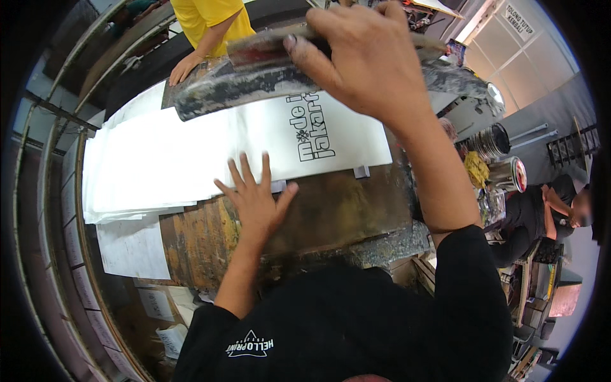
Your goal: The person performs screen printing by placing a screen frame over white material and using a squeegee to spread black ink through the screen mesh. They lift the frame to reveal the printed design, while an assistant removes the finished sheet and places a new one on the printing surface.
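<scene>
My right hand (366, 54) is raised at the top, closed around a long ink-stained wooden squeegee (258, 51). Just below it, the smeared bar of a screen-printing frame (235, 89) is tilted up over the table; whether my fingers also grip that frame is hidden. Under the bar lies a white sheet (356, 140) bearing black block lettering (312, 137). My left hand (254, 200) has its fingers spread at the near edge of the white sheets. A small pale tab (361, 172) sits at the sheet's edge.
White sheets are piled (140, 165) at the left of the stained table (305, 219). Metal rails (44, 172) border the left side. Someone in yellow (210, 19) rests a hand at the far edge. Cans (509, 175) and a yellow cloth (476, 169) stand right, near a seated person (531, 219).
</scene>
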Tool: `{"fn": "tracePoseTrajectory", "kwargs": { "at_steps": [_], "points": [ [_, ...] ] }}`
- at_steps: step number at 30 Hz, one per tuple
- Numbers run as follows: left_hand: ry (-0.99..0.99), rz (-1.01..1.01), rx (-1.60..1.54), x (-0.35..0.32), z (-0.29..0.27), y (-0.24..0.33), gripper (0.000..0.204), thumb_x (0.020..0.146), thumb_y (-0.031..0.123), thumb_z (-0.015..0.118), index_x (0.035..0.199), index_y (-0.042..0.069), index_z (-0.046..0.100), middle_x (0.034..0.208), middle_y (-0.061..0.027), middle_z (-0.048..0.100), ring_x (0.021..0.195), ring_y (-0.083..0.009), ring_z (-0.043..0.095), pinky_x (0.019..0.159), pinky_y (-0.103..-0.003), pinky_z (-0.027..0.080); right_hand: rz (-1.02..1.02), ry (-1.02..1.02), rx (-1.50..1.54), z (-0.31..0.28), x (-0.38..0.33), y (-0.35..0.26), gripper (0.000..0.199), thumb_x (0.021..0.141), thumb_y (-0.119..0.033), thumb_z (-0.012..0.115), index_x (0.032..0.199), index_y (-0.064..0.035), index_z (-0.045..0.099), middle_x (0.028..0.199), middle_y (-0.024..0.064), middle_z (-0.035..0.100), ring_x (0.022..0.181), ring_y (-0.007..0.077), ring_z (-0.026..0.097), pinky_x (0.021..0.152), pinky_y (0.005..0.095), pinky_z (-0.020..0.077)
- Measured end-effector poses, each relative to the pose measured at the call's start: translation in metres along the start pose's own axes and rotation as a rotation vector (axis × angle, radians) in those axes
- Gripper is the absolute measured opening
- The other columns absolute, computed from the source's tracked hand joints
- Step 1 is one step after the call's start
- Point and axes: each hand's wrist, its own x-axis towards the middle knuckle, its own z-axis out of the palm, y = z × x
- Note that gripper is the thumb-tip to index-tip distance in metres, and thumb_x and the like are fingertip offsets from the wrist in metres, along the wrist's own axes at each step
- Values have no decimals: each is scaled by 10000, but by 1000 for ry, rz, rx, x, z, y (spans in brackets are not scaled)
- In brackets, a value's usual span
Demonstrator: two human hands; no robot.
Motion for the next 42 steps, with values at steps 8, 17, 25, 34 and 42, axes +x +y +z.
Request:
{"fn": "tracePoseTrajectory", "kwargs": {
  "at_steps": [8, 17, 25, 34, 42],
  "points": [
    [13, -18, -380, 22, -13, 14, 944, 940, 675, 632, 1458, -106, 526, 1518, -270, 533, 1534, -370, 367, 1251, -698, -29, 234, -363, 24, -24, 62, 0, 540, 1058, -518, 387, 749, -126, 591, 652, 22, 519, 604, 178, 469, 778, 412, 439],
    [332, -322, -466, 63, -57, -78, 456, 933, 308, 803, 1266, 3, 739, 1131, -206, 781, 1011, -284, 769, 1313, -503, 171, 154, -315, 65, -14, 40, 6, 523, 1038, -516, 426, 812, -96, 641, 727, 57, 646, 636, 180, 494, 808, 424, 419],
    [280, -72, -249, 46, 1, -101, 463, 1063, 323, 602, 1476, 115, 614, 1649, -225, 406, 1535, -355, 387, 1262, -576, 244, 127, -257, 71, -21, 30, 5, 552, 1046, -547, 428, 826, -95, 655, 724, 70, 641, 679, 202, 552, 853, 442, 424],
    [38, 243, -344, 52, 91, 134, 555, 1102, 386, 436, 1563, 82, 489, 1688, -163, 354, 1563, -445, 263, 1250, -693, 118, 128, -288, 105, -15, 35, 4, 561, 1032, -553, 468, 841, -72, 685, 741, 87, 654, 704, 210, 580, 854, 444, 431],
    [-268, 186, -565, 82, 46, 128, 522, 1104, 337, 402, 1546, 88, 525, 1694, -131, 364, 1573, -400, 287, 1258, -697, 81, 144, -353, 102, -22, 49, 12, 617, 1064, -587, 391, 725, -121, 609, 600, 11, 499, 575, 171, 453, 799, 420, 444]
  ]
}}
